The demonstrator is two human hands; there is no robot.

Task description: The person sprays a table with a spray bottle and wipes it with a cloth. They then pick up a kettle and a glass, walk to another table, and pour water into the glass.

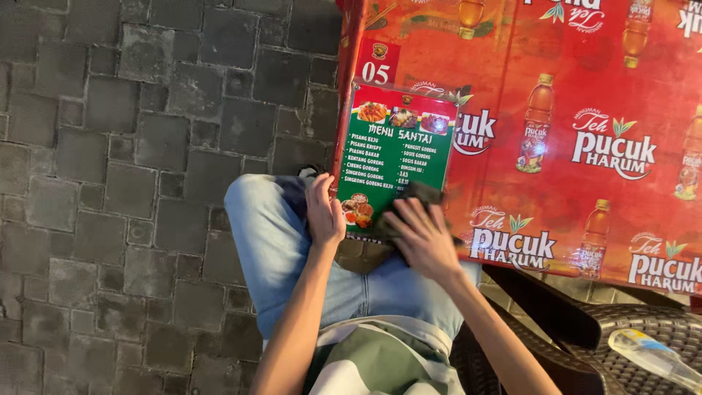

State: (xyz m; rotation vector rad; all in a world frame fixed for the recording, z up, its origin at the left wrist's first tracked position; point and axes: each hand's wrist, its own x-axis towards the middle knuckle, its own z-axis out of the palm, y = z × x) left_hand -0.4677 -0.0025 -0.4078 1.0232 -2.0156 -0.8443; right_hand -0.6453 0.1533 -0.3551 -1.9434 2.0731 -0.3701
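**Laminated menu wiped at the table's edge**

While the green menu card (395,157) lies on the red printed table covering (585,110), overhanging the near edge, it is steadied and wiped by two bare hands. The card's lower left edge is gripped by the left hand (324,212), with the fingers curled round the border and the thumb side turned toward the knee. A dark cloth (418,196) is pressed flat against the lower right part of the card by the right hand (426,238), whose fingers are spread over the fabric rather than closed round it. Blue jeans (270,241) are seen below the card, above grey paving stones (110,183). A dark woven chair (621,329) is placed at the lower right, and a clear plastic bottle (654,357) is laid on its seat.
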